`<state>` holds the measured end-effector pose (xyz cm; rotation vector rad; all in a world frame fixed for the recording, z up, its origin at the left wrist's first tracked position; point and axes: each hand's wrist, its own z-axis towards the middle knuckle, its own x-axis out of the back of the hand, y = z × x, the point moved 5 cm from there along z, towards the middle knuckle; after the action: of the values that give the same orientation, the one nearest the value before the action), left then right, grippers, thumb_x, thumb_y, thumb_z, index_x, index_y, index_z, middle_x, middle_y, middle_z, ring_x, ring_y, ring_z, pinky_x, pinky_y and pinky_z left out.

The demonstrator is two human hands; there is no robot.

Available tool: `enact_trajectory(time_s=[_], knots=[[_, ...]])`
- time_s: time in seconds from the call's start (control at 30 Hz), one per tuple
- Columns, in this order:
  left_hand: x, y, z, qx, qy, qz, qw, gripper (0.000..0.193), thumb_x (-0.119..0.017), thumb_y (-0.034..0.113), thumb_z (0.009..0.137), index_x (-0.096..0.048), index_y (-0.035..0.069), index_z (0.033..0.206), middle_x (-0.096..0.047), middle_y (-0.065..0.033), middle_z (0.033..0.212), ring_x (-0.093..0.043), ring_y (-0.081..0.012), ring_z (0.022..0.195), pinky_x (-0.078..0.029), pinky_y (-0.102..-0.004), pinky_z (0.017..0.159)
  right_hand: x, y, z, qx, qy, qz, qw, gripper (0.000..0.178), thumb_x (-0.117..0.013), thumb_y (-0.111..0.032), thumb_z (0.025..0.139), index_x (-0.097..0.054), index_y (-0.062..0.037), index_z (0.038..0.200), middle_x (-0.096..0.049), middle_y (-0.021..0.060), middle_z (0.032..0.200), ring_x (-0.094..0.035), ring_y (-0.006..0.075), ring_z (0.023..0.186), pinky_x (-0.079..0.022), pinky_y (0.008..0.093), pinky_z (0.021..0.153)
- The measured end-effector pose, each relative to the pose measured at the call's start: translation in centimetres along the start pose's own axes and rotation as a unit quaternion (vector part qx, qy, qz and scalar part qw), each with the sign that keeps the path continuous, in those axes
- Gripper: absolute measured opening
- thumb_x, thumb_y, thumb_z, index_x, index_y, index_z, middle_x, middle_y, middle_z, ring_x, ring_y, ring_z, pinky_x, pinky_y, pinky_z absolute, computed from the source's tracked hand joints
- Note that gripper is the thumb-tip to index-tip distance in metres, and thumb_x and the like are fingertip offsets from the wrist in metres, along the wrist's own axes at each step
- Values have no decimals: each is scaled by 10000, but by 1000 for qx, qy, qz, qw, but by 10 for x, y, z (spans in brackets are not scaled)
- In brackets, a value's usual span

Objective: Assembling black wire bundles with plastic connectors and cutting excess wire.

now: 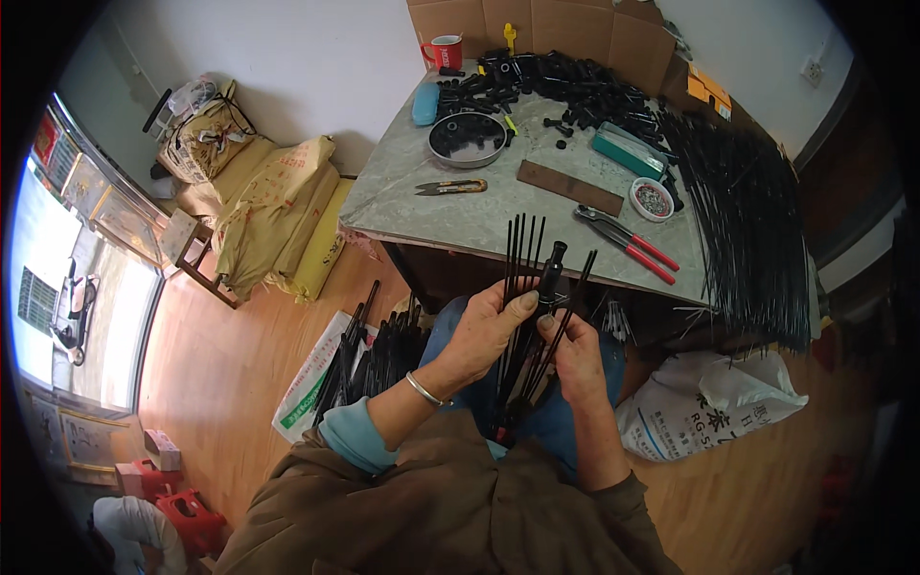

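My left hand (482, 331) is closed, thumb and fingers around a black tubular piece (552, 271) with a stepped, narrower top. Several thin black rods (522, 240) stand up behind that hand's fingers. My right hand (579, 356) pinches thin black rods (581, 280) beside the tubular piece, thumb close to its lower part. Below both hands the rods run down together toward my lap, where a dark bundle with a bit of red at its end shows. Where the rods meet the tubular piece is partly hidden by my fingers.
On the grey table (383, 196) ahead lie thread snips (450, 188), red-handled pliers (628, 244), a brown bar (569, 186), a round metal pan (467, 140) and a small white tub (652, 199). Black parts pile behind; long rods (743, 220) overhang the right edge. Sacks flank my legs.
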<state>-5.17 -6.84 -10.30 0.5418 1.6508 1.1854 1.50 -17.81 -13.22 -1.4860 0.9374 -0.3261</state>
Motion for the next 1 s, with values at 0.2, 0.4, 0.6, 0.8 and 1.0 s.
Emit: enact_trajectory(time_s=[0.2, 0.4, 0.6, 0.8, 1.0], knots=[[-1, 0, -2, -1, 6, 17, 1000, 253, -586, 145, 931, -572, 5, 1141, -622, -20, 1020, -561, -73, 909, -473, -220, 808, -3, -10, -3, 13, 11, -32, 999, 191, -646, -242, 892, -565, -102, 789, -524, -43, 617, -481, 43, 483, -457, 207, 451], [-2, 0, -5, -15, 12, 27, 999, 266, -589, 157, 930, -572, -6, 1140, -628, -22, 1011, -559, -69, 903, -470, -218, 808, 0, -4, -1, -10, 3, -7, 1000, 167, -643, -248, 894, -605, -90, 855, -550, -43, 633, -523, 54, 503, -437, 193, 456], [-1, 3, -13, -15, 32, 113, 993, 273, -615, 176, 915, -593, -6, 1117, -633, -10, 1018, -558, -74, 905, -442, -234, 855, -3, -4, -3, -12, -10, 2, 1000, 152, -664, -204, 880, -627, -85, 793, -542, -59, 671, -450, 16, 566, -346, 184, 498], [3, -5, -3, -4, 10, 36, 999, 283, -629, 182, 903, -599, -2, 1116, -639, -34, 1042, -577, -89, 915, -450, -236, 840, -11, -4, -10, 127, 41, -48, 990, 138, -644, -143, 889, -614, -26, 821, -569, -48, 718, -475, 28, 631, -394, 199, 558], [4, -4, 0, -4, -2, 24, 1000, 284, -636, 172, 896, -602, 4, 1123, -641, -38, 1052, -584, -102, 930, -458, -246, 843, -10, -14, -19, 198, 90, -191, 957, 115, -608, -115, 890, -609, -2, 913, -588, 37, 707, -534, 86, 627, -441, 253, 579]])
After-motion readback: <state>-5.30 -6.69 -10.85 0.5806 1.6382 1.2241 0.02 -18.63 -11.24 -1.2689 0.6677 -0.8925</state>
